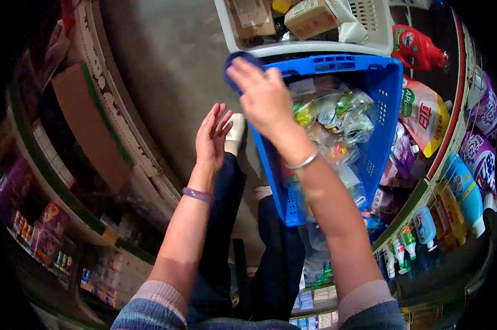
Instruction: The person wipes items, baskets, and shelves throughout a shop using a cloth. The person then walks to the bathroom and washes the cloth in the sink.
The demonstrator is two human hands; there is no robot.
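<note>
My right hand (265, 104), a silver bangle on its wrist, is over the near-left corner of a blue plastic basket (276, 190). Its slightly blurred fingers lie across a dark blue round thing (230, 71) and seem to grip it; its kind is unclear. To the left, my left hand (211, 137) is raised above the floor with its fingers apart and holds nothing. A purple bangle circles that wrist. Inside the blue basket are several clear plastic packets (336, 113) with green, yellow and red colours.
A white basket (309, 48) with cardboard boxes (312, 21) stands beyond the blue one. Shelves on the right hold a red detergent bottle (416, 48), a detergent bag (423, 115) and other bottles. A shelf edge (108, 93) runs along the left. My shoe (235, 129) is on the grey floor (168, 60).
</note>
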